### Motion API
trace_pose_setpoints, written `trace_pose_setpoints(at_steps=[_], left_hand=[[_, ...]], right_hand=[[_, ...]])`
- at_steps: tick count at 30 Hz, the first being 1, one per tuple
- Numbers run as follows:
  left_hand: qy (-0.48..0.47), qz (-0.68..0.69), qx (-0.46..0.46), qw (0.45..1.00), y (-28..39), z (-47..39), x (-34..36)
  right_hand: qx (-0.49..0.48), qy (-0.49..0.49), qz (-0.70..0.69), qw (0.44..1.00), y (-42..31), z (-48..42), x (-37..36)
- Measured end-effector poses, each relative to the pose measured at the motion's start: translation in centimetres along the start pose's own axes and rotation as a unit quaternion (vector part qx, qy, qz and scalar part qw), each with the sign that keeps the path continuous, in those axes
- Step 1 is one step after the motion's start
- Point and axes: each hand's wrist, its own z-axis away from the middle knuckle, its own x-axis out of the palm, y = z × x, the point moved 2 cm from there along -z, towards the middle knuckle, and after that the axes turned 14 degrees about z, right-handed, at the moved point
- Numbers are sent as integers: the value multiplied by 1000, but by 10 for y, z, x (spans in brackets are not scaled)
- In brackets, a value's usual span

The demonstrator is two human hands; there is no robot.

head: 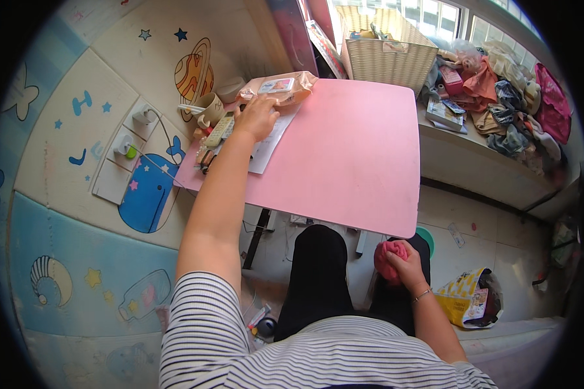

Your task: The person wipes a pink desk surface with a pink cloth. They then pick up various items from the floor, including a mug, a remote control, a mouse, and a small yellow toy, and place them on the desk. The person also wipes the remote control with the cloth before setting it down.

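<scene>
My left hand reaches to the far left of a pink table. Its fingers are at the near edge of a peach-coloured pack of wipes, over white paper sheets; what lies under the palm is hidden. Close beside that hand are a pale remote control or calculator and a cream mug with white sticks in it. Below the table's front right corner, my right hand grips a crumpled dark pink cloth above my right leg.
A woven basket stands behind the table. Clothes and a box lie heaped on the right ledge. A yellow and white bag is at lower right, with a green basin nearby. Charger cables hang from wall sockets.
</scene>
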Motion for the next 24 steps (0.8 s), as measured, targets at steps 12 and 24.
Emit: trace_pose_setpoints(at_steps=[12, 24], left_hand=[[197, 317, -65, 925, 15, 307, -41], [79, 250, -298, 918, -10, 537, 98]], right_hand=[[-21, -8, -5, 1000, 25, 2, 1], [-33, -17, 22, 999, 29, 8, -4]])
